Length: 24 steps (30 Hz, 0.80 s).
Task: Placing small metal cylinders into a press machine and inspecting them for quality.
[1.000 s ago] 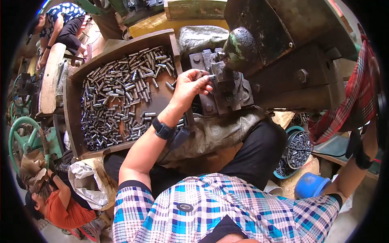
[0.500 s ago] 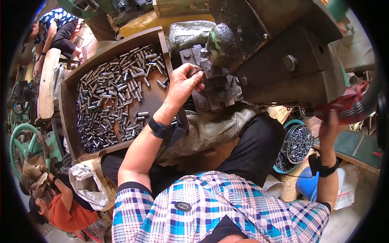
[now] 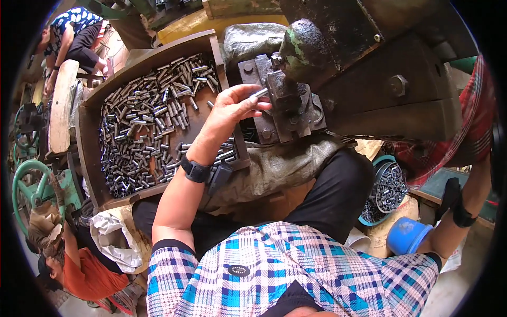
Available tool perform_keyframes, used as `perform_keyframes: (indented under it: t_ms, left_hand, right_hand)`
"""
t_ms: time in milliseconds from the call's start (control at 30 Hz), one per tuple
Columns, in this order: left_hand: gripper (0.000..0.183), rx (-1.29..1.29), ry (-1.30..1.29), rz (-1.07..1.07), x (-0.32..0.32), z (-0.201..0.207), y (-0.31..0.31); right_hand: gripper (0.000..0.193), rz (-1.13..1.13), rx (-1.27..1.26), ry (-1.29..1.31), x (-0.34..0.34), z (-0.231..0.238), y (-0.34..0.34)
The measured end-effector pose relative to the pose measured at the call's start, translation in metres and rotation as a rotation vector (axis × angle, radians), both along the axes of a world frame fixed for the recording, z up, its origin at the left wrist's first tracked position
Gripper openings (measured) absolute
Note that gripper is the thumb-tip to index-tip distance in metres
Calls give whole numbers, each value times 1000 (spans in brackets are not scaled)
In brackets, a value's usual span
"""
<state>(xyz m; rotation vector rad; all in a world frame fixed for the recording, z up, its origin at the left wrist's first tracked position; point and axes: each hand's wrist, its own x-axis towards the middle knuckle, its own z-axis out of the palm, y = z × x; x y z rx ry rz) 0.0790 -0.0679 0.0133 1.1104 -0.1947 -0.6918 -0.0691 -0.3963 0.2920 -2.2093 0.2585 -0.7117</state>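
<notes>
Between the thumb and fingers of my left hand [image 3: 240, 105] is a short shiny metal tube [image 3: 260, 94]. Its far end meets the dark die block [image 3: 285, 92] of the press. My right arm reaches out to the far right, up to a red checked cloth [image 3: 472, 105] that hangs over the machine's side. Cloth and picture rim hide the fingers of my right hand. Left of my left hand, a wooden tray [image 3: 153, 55] holds a heap of similar short metal tubes [image 3: 153, 116].
A round tub [image 3: 364, 219] full of small metal pieces stands by my right knee, with a blue bucket [image 3: 405, 235] beside it. The heavy press arm [image 3: 391, 100] spans the upper right. Two other people sit at the left, one in an orange shirt [image 3: 92, 269].
My left hand has brought the tube to the die block, where its shiny end now shows. My right arm has swung outward to the right, and the red cloth is now stretched upward.
</notes>
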Motion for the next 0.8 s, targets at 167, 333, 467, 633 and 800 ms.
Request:
perform_keyframes:
  t_ms: [167, 333, 467, 633, 800]
  left_hand:
    - [28, 58, 93, -34, 2, -3, -10]
    - [26, 105, 52, 10, 1, -2, -19]
    - [26, 109, 76, 8, 3, 1, -18]
    - [26, 113, -15, 13, 1, -1, -20]
    - [11, 336, -299, 83, -6, -3, -35]
  right_hand:
    - [42, 20, 11, 13, -6, 5, -1]
    - [43, 29, 58, -5, -9, 4, 0]
    - [45, 4, 111, -33, -20, -3, -15]
    - [46, -114, 205, -125, -46, -40, -44]
    - [49, -226, 143, -248, -55, -141, -36]
